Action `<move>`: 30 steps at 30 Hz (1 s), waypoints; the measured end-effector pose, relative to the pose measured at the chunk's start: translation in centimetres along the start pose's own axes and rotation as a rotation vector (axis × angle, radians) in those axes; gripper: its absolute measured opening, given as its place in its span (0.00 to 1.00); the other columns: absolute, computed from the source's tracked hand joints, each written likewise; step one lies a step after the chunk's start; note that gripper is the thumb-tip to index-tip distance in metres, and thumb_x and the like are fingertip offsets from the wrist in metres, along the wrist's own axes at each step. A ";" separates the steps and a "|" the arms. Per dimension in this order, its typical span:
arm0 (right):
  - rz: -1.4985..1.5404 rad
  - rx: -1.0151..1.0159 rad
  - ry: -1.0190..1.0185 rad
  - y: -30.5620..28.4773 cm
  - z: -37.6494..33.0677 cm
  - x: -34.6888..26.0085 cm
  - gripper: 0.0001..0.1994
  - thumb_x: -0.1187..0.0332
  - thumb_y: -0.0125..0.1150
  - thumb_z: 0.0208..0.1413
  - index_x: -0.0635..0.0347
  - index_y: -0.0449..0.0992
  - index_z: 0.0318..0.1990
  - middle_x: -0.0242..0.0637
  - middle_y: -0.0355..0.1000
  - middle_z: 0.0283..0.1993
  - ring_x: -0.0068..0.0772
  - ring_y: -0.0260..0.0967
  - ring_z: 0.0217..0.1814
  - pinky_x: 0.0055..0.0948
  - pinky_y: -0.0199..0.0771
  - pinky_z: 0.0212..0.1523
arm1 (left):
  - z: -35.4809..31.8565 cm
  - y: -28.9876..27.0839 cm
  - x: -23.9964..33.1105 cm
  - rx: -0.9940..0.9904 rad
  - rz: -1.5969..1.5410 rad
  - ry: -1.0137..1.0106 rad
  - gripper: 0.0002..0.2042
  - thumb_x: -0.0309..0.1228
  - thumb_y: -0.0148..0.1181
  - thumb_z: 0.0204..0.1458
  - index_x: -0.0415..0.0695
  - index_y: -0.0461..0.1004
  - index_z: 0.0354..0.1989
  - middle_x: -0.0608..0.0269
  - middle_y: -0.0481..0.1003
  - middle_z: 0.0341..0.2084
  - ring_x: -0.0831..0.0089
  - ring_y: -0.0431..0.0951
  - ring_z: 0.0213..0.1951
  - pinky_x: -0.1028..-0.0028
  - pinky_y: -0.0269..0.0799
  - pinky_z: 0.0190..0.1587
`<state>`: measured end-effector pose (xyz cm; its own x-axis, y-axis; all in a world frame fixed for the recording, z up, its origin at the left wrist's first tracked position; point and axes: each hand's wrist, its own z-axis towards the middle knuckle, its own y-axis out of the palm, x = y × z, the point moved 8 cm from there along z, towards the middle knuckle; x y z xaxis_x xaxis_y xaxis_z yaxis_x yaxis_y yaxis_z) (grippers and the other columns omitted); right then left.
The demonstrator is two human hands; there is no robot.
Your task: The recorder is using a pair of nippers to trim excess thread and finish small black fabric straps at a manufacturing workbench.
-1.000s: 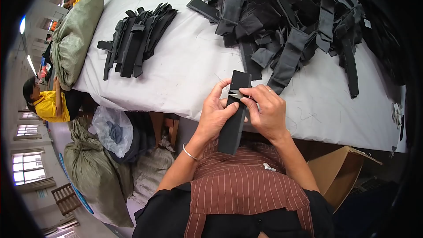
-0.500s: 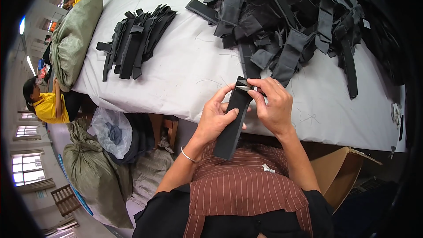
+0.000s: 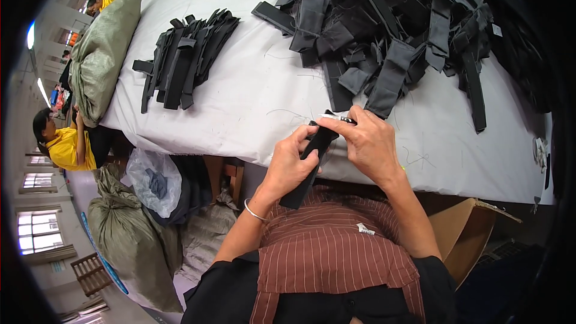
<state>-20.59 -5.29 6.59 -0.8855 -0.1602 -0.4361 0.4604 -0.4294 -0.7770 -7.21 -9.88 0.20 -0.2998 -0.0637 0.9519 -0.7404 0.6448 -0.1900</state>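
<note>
My left hand is closed round a black fabric strip, its thumb pressed on the face. The strip slants over the table's near edge, its lower end against the striped apron. At its upper end my right hand is closed on small metal thread snips, partly hidden by the fingers. The tips of both hands nearly meet there, and the far end of the strip is folded or bent. Just beyond lies a large loose pile of dark fabric strips, with one strip reaching down toward my right hand.
A smaller, tidier stack of black strips lies left on the white-covered table. A green sack lies along its left edge. Below are another sack, a clear plastic bag and a cardboard box. A person in yellow is at far left.
My right hand has turned over with the snips at the strip's upper end, knuckles now upward. The strip has tilted and its end is bent. My left hand keeps its hold.
</note>
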 end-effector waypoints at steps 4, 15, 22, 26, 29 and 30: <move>0.180 0.068 0.168 0.3 -0.3 1.8 0.20 0.80 0.54 0.47 0.43 0.81 0.44 0.33 0.64 0.24 0.32 0.63 0.24 0.26 0.64 0.26 | -0.2 0.8 0.2 -0.088 -0.060 -0.051 0.21 0.16 0.49 0.50 0.35 0.63 0.56 0.57 0.77 0.29 0.77 0.78 0.27 0.77 0.74 0.26; 0.765 0.175 0.501 -0.4 -1.8 5.6 0.12 0.76 0.53 0.58 0.58 0.78 0.47 0.28 0.69 0.29 0.18 0.57 0.26 0.20 0.60 0.29 | -0.1 0.3 -0.1 -0.119 -0.512 -0.121 0.20 0.13 0.46 0.50 0.35 0.67 0.54 0.52 0.75 0.41 0.73 0.78 0.34 0.74 0.80 0.32; 0.858 -0.033 0.319 -0.3 -1.6 1.8 0.09 0.75 0.58 0.54 0.64 0.78 0.42 0.37 0.77 0.35 0.25 0.72 0.36 0.22 0.70 0.37 | 1.1 -1.9 -0.1 0.095 -0.564 0.029 0.09 0.12 0.48 0.49 0.36 0.74 0.23 0.51 0.79 0.37 0.73 0.78 0.34 0.77 0.76 0.33; 0.748 -0.088 0.272 0.1 -1.4 0.3 0.07 0.73 0.62 0.50 0.60 0.80 0.38 0.37 0.77 0.34 0.31 0.74 0.32 0.25 0.71 0.33 | 1.3 -2.7 0.3 0.163 -0.463 0.161 0.10 0.11 0.47 0.46 0.36 0.74 0.23 0.51 0.79 0.38 0.74 0.78 0.37 0.77 0.74 0.39; 0.640 -0.087 0.206 0.4 -1.2 -0.7 0.07 0.71 0.64 0.48 0.56 0.80 0.36 0.34 0.76 0.31 0.33 0.73 0.28 0.27 0.70 0.29 | 1.1 -2.8 0.5 0.189 -0.348 0.200 0.12 0.10 0.44 0.43 0.35 0.75 0.22 0.50 0.79 0.38 0.75 0.77 0.40 0.78 0.71 0.43; 0.648 -0.078 0.199 0.6 -1.2 -0.9 0.07 0.71 0.64 0.48 0.55 0.80 0.36 0.34 0.76 0.31 0.33 0.73 0.28 0.27 0.69 0.28 | 1.1 -2.7 0.6 0.190 -0.322 0.215 0.12 0.10 0.43 0.43 0.34 0.75 0.23 0.51 0.79 0.37 0.75 0.77 0.40 0.79 0.70 0.43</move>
<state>-19.45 -4.32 6.01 -0.4047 -0.1934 -0.8937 0.9034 -0.2357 -0.3581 -6.01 -12.48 1.05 0.0820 -0.0651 0.9945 -0.8792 0.4651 0.1030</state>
